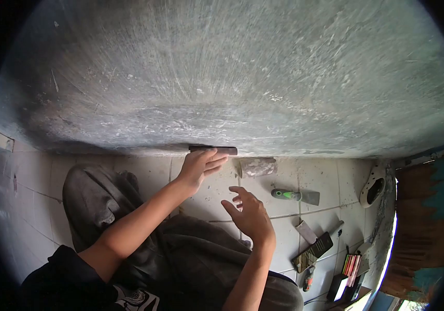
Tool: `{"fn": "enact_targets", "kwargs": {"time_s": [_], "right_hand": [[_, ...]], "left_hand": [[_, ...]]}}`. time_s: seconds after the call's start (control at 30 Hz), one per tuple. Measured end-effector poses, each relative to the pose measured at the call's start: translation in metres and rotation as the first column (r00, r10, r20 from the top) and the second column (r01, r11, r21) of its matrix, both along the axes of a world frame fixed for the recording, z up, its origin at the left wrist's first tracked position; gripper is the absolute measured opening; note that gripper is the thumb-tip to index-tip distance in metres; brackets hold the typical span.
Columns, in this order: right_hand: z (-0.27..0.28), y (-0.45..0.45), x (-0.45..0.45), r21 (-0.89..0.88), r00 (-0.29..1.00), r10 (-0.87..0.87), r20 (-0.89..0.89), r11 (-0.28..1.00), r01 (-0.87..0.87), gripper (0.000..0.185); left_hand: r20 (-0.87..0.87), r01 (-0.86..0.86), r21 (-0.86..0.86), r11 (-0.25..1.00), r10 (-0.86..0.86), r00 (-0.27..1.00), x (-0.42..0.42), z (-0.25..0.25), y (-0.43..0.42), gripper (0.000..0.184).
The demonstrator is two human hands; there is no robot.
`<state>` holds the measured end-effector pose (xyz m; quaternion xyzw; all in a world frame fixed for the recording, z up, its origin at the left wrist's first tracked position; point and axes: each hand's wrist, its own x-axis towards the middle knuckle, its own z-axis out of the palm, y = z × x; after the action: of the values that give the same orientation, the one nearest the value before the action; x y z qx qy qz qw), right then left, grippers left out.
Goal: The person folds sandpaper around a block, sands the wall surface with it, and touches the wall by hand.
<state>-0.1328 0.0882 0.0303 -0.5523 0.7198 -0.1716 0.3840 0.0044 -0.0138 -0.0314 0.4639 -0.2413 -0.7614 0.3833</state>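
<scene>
My left hand point(199, 167) presses a dark, flat rectangular block point(227, 151) against the low part of the grey-green wall point(206, 78), close to the floor. Its fingers lie over the block, which they partly cover. To the right and nearer to me, my right hand point(252, 213) hovers above the floor, fingers curved and apart, with nothing in it. A whitish, dusty roll-shaped piece point(259, 167) lies at the wall's foot, just right of the block. Beyond my right hand is a putty knife point(297, 195) with a grey and green handle.
White floor tiles point(318, 179) are speckled with debris. At right lie a second scraper point(307, 232), a dark packet point(319, 245), an orange-handled tool point(308, 280) and a box of coloured sticks point(352, 265). A pale clog point(372, 187) rests by the right edge. My bent legs point(196, 243) fill the foreground.
</scene>
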Motion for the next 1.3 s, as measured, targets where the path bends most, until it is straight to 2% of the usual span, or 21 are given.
{"fn": "enact_targets", "kwargs": {"time_s": [0.03, 0.13, 0.17, 0.23, 0.3, 0.37, 0.4, 0.43, 0.5, 0.53, 0.6, 0.7, 0.73, 0.77, 0.83, 0.9, 1.0, 1.07, 1.2, 1.23, 1.3], "right_hand": [[0.0, -0.002, -0.002, -0.006, 1.0, -0.004, -0.008, 1.0, 0.004, 0.037], [0.007, -0.01, -0.003, -0.298, 0.98, -0.198, 0.018, 0.935, 0.194, 0.023], [0.013, -0.015, -0.002, -0.301, 0.98, -0.199, 0.017, 0.934, 0.194, 0.023], [0.021, -0.02, -0.003, -0.395, 0.924, -0.324, 0.206, 0.836, 0.381, 0.02], [0.009, -0.019, -0.003, -0.437, 0.932, -0.309, 0.192, 0.823, 0.363, 0.024], [-0.001, -0.017, 0.002, -0.503, 0.926, -0.373, 0.057, 0.79, 0.35, 0.03], [0.002, -0.015, 0.003, -0.371, 0.919, -0.379, 0.104, 0.843, 0.39, 0.036], [0.013, -0.016, 0.004, -0.366, 0.922, -0.373, 0.102, 0.848, 0.383, 0.036], [0.036, -0.019, 0.004, 0.096, 0.858, -0.413, 0.305, 0.91, 0.404, 0.037], [0.028, -0.017, 0.002, 0.092, 0.859, -0.414, 0.302, 0.909, 0.406, 0.037], [0.008, -0.014, 0.001, -0.286, 0.941, -0.309, 0.138, 0.897, 0.337, 0.035], [0.008, -0.013, -0.003, -0.339, 0.93, -0.349, 0.117, 0.866, 0.368, 0.036], [0.008, -0.013, -0.003, -0.362, 0.918, -0.362, 0.165, 0.843, 0.398, 0.035], [0.008, -0.012, -0.003, -0.358, 0.912, -0.373, 0.168, 0.839, 0.409, 0.035], [0.011, -0.011, -0.004, -0.343, 0.926, -0.354, 0.134, 0.86, 0.378, 0.035], [0.01, -0.012, -0.004, -0.367, 0.913, -0.359, 0.192, 0.837, 0.406, 0.031], [0.016, -0.013, -0.003, -0.355, 0.906, -0.38, 0.186, 0.834, 0.423, 0.025], [0.01, -0.013, -0.005, -0.391, 0.91, -0.367, 0.195, 0.822, 0.415, 0.025], [0.007, -0.012, -0.005, -0.398, 0.897, -0.378, 0.23, 0.804, 0.441, 0.024], [0.008, -0.012, -0.005, -0.372, 0.886, -0.394, 0.244, 0.806, 0.46, 0.024], [0.01, -0.01, -0.005, -0.374, 0.878, -0.399, 0.266, 0.796, 0.475, 0.021]], "left_hand": [[-0.008, 0.004, -0.006, 1.0, -0.004, 1.0, -0.002, 0.001, 0.002, 0.029], [0.07, 0.202, 0.021, 0.979, -0.203, 0.977, -0.01, 0.007, 0.01, 0.023], [0.069, 0.203, 0.019, 0.979, -0.204, 0.977, -0.011, 0.007, 0.009, 0.023], [0.186, 0.437, -0.076, 0.896, -0.418, 0.889, -0.011, 0.01, 0.01, 0.018], [0.142, 0.444, -0.088, 0.892, -0.429, 0.892, -0.013, 0.013, 0.014, 0.017], [0.018, 0.568, -0.247, 0.785, -0.582, 0.813, -0.012, 0.011, 0.017, 0.023], [0.044, 0.604, -0.254, 0.755, -0.615, 0.787, -0.012, 0.018, 0.019, 0.024], [0.041, 0.599, -0.25, 0.761, -0.609, 0.792, -0.013, 0.016, 0.02, 0.024], [0.079, 0.68, -0.277, 0.679, -0.689, 0.72, -0.015, 0.013, 0.022, 0.021], [0.077, 0.68, -0.282, 0.677, -0.69, 0.719, -0.016, 0.014, 0.022, 0.021], [0.169, 0.695, -0.257, 0.672, -0.677, 0.716, -0.015, 0.018, 0.022, 0.02], [0.169, 0.683, -0.258, 0.683, -0.664, 0.728, -0.017, 0.013, 0.02, 0.022], [0.22, 0.741, -0.261, 0.619, -0.709, 0.67, -0.015, 0.012, 0.016, 0.029], [0.222, 0.749, -0.256, 0.611, -0.717, 0.661, -0.015, 0.01, 0.018, 0.029], [0.291, 0.711, -0.25, 0.658, -0.649, 0.703, -0.017, 0.007, 0.021, 0.036], [0.291, 0.698, -0.272, 0.663, -0.635, 0.716, -0.018, 0.007, 0.022, 0.03], [0.219, 0.657, -0.244, 0.713, -0.62, 0.753, -0.018, 0.006, 0.02, 0.032], [0.074, 0.608, -0.245, 0.755, -0.611, 0.788, -0.017, 0.007, 0.019, 0.033], [0.013, 0.545, -0.258, 0.797, -0.562, 0.827, -0.019, 0.016, 0.022, 0.036], [0.021, 0.563, -0.244, 0.79, -0.576, 0.817, -0.019, 0.017, 0.021, 0.036], [0.13, 0.562, -0.335, 0.756, -0.554, 0.822, -0.018, 0.02, 0.02, 0.036]]}}
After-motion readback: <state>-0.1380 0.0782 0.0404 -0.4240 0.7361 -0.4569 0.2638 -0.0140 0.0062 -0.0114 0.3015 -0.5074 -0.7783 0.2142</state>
